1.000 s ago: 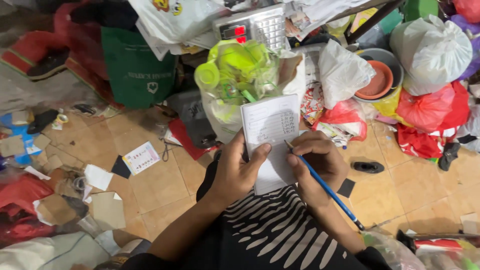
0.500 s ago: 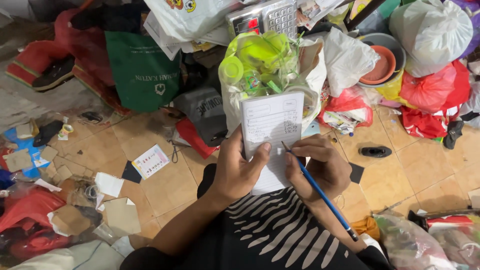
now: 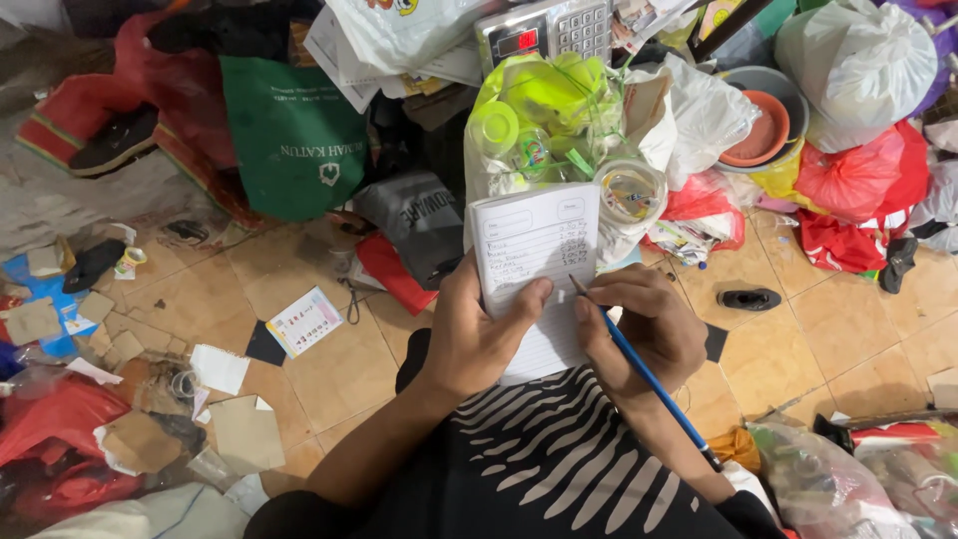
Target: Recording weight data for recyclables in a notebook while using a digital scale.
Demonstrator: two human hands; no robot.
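At the frame's centre we are steadying the small white lined notepad [image 3: 536, 269] with our left hand [image 3: 477, 334], its grip closed round the edge, while our right hand [image 3: 644, 329] is pinching the slim blue pencil [image 3: 647, 374]; keeping the thumb flat should be stopping the page shifting.

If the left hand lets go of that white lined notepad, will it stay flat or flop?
Probably flops: the white lined notepad looks thin, braced from behind by the left hand. Likely light. The blue pen in the right hand could push it back.

A green bag [image 3: 295, 140] lies upper left; a grey scale's red screen [image 3: 523, 42] glows above.
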